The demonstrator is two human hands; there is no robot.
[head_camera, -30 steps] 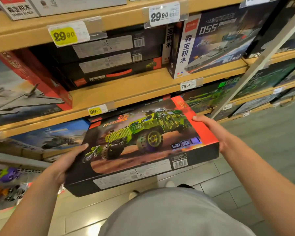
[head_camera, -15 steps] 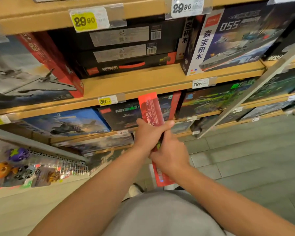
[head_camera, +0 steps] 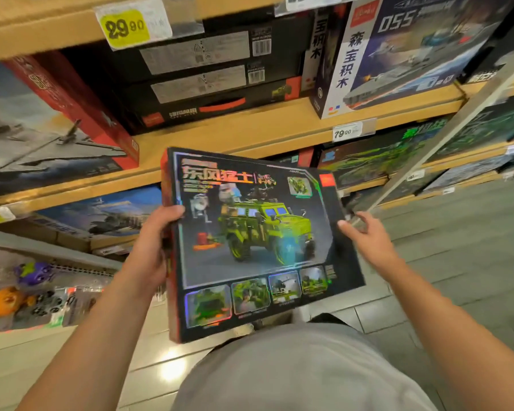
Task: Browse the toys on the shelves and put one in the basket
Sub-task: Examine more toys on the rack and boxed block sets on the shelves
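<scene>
The left hand (head_camera: 152,250) wraps the toy box (head_camera: 255,241) at its left edge, so most of its fingers sit hidden behind the box (only the thumb shows on the front). The right hand (head_camera: 368,238) is motion-blurred, and contact with the box's right edge cannot be told. Upper left, the yellow price tag (head_camera: 125,26) is smeared. The airplane box (head_camera: 42,129) is cut by the frame's left edge.

Left hand (head_camera: 152,250): my forearm reaches up from lower left, thumb hooked over the front of the toy box (head_camera: 250,241), fingers wrapped behind its left edge, gripping. Right hand (head_camera: 368,238): my forearm comes in from lower right, fingers loosely spread and blurred at the box's right edge; whether they touch it I cannot tell.
</scene>
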